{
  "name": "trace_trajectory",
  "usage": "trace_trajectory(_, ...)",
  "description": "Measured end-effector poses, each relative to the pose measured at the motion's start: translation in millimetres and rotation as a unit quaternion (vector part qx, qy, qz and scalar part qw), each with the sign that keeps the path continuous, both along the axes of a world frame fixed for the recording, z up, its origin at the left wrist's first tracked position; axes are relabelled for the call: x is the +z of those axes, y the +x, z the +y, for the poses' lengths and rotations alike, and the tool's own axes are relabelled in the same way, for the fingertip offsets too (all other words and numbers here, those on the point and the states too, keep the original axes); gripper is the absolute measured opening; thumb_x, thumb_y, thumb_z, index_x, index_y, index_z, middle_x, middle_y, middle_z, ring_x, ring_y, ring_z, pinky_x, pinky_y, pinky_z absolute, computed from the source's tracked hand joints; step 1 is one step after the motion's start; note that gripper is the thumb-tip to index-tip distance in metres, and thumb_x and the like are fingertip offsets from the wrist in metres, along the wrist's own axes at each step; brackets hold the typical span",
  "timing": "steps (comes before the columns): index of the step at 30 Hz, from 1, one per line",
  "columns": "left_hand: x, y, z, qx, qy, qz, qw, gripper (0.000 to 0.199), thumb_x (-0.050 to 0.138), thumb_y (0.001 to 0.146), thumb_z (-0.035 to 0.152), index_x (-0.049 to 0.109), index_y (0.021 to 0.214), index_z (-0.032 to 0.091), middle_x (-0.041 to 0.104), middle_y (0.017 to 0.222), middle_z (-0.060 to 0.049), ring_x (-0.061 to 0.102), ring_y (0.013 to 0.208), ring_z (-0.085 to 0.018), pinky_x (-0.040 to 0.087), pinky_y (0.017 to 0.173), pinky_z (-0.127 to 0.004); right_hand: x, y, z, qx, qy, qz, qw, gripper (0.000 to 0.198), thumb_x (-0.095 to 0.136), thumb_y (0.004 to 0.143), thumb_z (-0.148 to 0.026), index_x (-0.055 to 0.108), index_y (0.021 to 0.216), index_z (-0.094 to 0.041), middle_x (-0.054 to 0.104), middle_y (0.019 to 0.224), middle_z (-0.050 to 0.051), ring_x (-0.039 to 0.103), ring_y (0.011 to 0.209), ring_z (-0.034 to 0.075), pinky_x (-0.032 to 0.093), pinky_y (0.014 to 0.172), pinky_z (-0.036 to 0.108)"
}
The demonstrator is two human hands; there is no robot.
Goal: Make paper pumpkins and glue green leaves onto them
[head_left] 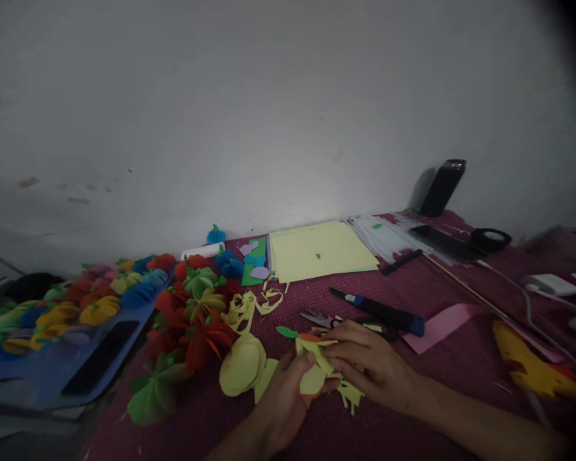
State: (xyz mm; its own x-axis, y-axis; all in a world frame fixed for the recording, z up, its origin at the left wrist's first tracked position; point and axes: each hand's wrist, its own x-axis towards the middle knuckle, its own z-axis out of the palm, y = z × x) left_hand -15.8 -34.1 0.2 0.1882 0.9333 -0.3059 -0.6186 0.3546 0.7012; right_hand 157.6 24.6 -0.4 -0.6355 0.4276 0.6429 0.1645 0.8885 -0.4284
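A half-open paper pumpkin (313, 380), with yellow and orange leaves of paper and a green paper leaf on top, is between my two hands. My left hand (284, 402) grips it from the left, the thumb lying on a yellow face. Curled fingers of my right hand (370, 363) pinch a yellow flap on its right side. Yellow paper rounds (241, 366) lie stacked left of my left hand. Just behind my right hand are scissors (315, 317), partly hidden, and a blue-black utility knife (388, 314). Yellow cut scraps (350, 395) stick out below my right hand.
Finished paper pumpkins (206, 333) crowd the table's left, more on a blue stool (146, 320) beside a phone (98, 358). Yellow sheets (324, 253) lie by the wall. At right are a dark bottle (444, 187), a tape roll (489, 239), a pink strip (439, 326) and cables.
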Motion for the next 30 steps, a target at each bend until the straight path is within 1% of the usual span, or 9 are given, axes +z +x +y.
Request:
trace_trajectory(5,-1.2,1.4,-1.5,0.0,-0.025,0.018,1.0,0.023,0.064,0.077,0.025,0.065,0.097,0.013,0.068,0.093,-0.008,0.061,0.087,-0.02,0.047,0.081,-0.035,-2.9,-0.8,0.7,-0.037,0.005,0.011,0.999,0.022,0.054,0.082,-0.008,0.059,0.101,-0.017,0.063,0.101,0.01,0.058,0.093,0.017,0.048,0.077,0.032)
trace_trajectory(9,-4.8,1.8,-1.2,-0.013,-0.02,0.014,1.0,0.024,0.063,0.077,0.025,0.064,0.098,0.014,0.069,0.093,-0.009,0.062,0.089,-0.021,0.047,0.081,-0.035,-1.4,-0.5,0.5,-0.04,-0.022,0.003,0.999,0.013,0.052,0.086,-0.013,0.059,0.096,-0.017,0.064,0.091,0.008,0.058,0.086,0.017,0.048,0.074,0.031)
trace_trajectory(13,-7.6,1.5,-0.1,-0.021,-0.009,0.008,1.0,0.024,0.063,0.077,0.023,0.064,0.099,0.013,0.069,0.095,-0.01,0.062,0.089,-0.022,0.047,0.081,-0.036,0.1,-0.7,0.9,-0.05,-0.033,-0.012,0.998,0.011,0.048,0.089,-0.016,0.058,0.092,-0.018,0.065,0.085,0.006,0.059,0.082,0.017,0.047,0.071,0.03)
trace_trajectory(18,-5.6,2.3,-0.9,-0.027,-0.01,0.008,1.0,0.024,0.063,0.077,0.023,0.065,0.098,0.012,0.068,0.097,-0.011,0.063,0.087,-0.022,0.047,0.081,-0.036,-1.2,-1.8,-0.2,-0.099,-0.068,-0.032,0.992,0.012,0.046,0.09,-0.021,0.056,0.083,-0.019,0.064,0.075,0.003,0.058,0.07,0.015,0.046,0.062,0.027)
trace_trajectory(21,-3.9,3.0,-1.6,-0.031,-0.01,0.006,0.999,0.025,0.063,0.077,0.024,0.065,0.099,0.012,0.068,0.098,-0.012,0.063,0.087,-0.022,0.047,0.081,-0.036,-3.9,-1.2,0.3,-0.118,-0.083,-0.035,0.989,0.011,0.047,0.09,-0.022,0.055,0.084,-0.019,0.065,0.078,0.004,0.06,0.071,0.015,0.047,0.063,0.027)
trace_trajectory(24,-3.5,3.1,-1.7,-0.037,-0.009,0.004,0.999,0.026,0.063,0.078,0.026,0.065,0.099,0.012,0.068,0.096,-0.012,0.064,0.085,-0.022,0.047,0.08,-0.036,-6.6,0.4,3.0,-0.072,-0.033,-0.026,0.997,0.015,0.043,0.09,-0.016,0.057,0.089,-0.019,0.066,0.091,0.008,0.061,0.082,0.016,0.049,0.069,0.029)
trace_trajectory(26,-3.9,3.0,-1.6,-0.038,-0.009,0.006,0.999,0.025,0.062,0.078,0.027,0.065,0.097,0.011,0.069,0.093,-0.012,0.064,0.084,-0.022,0.047,0.079,-0.036,-7.1,1.4,4.8,-0.035,0.01,-0.01,0.999,0.019,0.042,0.089,-0.012,0.057,0.097,-0.02,0.065,0.103,0.011,0.059,0.092,0.017,0.049,0.075,0.032)
trace_trajectory(27,-4.1,2.8,-1.5,-0.037,-0.008,0.006,0.999,0.024,0.062,0.078,0.027,0.065,0.096,0.011,0.069,0.092,-0.012,0.064,0.083,-0.022,0.047,0.079,-0.036,-6.6,1.8,5.2,-0.023,0.021,-0.004,0.999,0.022,0.042,0.087,-0.009,0.056,0.101,-0.02,0.064,0.107,0.012,0.058,0.096,0.018,0.049,0.077,0.033)
trace_trajectory(30,-4.6,2.4,-1.4,-0.026,-0.008,-0.004,1.0,0.023,0.062,0.079,0.026,0.065,0.097,0.012,0.069,0.093,-0.011,0.063,0.085,-0.021,0.047,0.079,-0.035,-1.7,2.1,3.3,-0.005,0.01,-0.018,1.0,0.032,0.043,0.082,-0.005,0.055,0.108,-0.02,0.061,0.113,0.012,0.056,0.101,0.019,0.048,0.08,0.035)
